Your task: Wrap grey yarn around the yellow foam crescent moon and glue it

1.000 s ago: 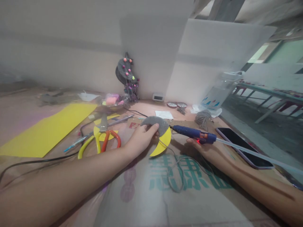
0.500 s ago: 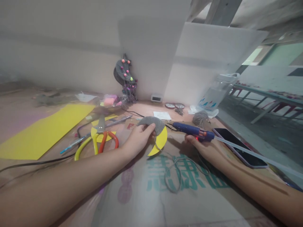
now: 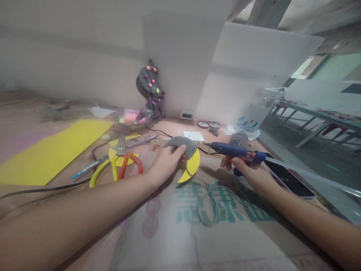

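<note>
In my left hand [image 3: 166, 162] is a yellow paper crescent [image 3: 193, 165], pinched between thumb and fingers. Grey yarn [image 3: 183, 143] covers its upper part, and the lower tip is bare yellow. A loose strand of yarn [image 3: 207, 223] trails from it in a loop across the cardboard. My right hand [image 3: 249, 171] is wrapped round the handle of a blue hot glue gun [image 3: 234, 149]. Its nozzle points left, close to the crescent but apart from it. A long clear glue stick [image 3: 304, 170] sticks out of the gun's back.
Scissors [image 3: 123, 165] with yellow and orange handles, a pen [image 3: 87, 168] and yellow card [image 3: 59, 154] lie to the left. A finished grey crescent ornament [image 3: 148, 82] leans at the back. A phone [image 3: 293, 178], yarn ball [image 3: 239, 139] and bottle [image 3: 258, 113] stand or lie on the right.
My right hand has shifted the glue gun slightly right, and its fingers now show more round the handle. My left hand keeps its hold on the crescent. The view has tilted a little.
</note>
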Action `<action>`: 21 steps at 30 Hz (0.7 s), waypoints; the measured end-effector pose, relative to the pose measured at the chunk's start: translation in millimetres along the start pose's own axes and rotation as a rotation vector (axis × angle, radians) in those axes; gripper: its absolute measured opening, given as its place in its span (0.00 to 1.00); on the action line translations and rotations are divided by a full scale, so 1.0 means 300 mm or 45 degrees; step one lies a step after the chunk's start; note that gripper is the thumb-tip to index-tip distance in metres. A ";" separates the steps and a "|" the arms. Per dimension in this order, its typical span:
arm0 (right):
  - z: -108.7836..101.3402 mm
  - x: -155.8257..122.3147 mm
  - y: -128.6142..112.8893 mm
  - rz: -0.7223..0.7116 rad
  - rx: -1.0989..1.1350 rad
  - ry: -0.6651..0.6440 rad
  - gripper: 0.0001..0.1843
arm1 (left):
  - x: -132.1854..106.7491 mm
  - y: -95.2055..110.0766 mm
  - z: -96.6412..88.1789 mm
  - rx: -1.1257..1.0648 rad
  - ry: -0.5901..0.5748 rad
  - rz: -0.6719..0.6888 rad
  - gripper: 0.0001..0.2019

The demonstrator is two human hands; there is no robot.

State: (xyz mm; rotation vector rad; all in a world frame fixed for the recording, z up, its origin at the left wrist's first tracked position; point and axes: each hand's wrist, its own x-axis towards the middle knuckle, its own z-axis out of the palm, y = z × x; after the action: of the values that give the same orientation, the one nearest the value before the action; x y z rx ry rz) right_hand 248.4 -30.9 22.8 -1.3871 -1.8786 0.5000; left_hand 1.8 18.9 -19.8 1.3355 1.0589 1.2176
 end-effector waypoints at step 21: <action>0.060 -0.046 -0.046 -0.020 -0.073 -0.230 0.12 | -0.008 0.036 -0.003 0.106 -0.067 0.072 0.18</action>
State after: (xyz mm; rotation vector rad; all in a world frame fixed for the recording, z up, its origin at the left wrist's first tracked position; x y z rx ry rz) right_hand 228.0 -46.6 15.9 -1.4032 -2.0612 0.5843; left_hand 0.5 15.4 -9.2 1.4624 1.0503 1.1846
